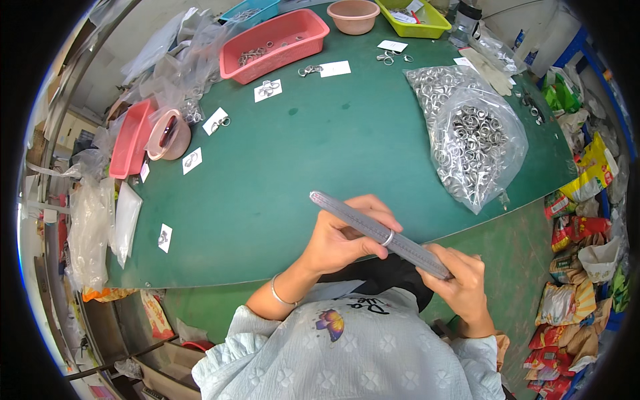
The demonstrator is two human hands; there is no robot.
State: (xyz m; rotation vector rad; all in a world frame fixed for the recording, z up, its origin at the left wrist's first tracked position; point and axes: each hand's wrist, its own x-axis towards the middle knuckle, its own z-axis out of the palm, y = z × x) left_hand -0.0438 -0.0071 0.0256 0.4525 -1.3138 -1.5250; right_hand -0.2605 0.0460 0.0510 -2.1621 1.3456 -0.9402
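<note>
A tapered grey rod with fine graduated markings (415, 253) slants in front of the near edge of the green tabletop (300, 153), encircled by 1 narrow silver-coloured ring (389, 238). The left hand (340, 240) has its grip pinched at the ring, thumb and forefinger on opposite sides; the right hand (463, 277) has its grip closed around the rod's lower-right end. To the right lie 2 overlapping clear plastic bags of silver-coloured rings (477, 150); at the far side stand a long pink plastic basin (287, 59) and a round pale-pink plastic bowl (355, 27).
</note>
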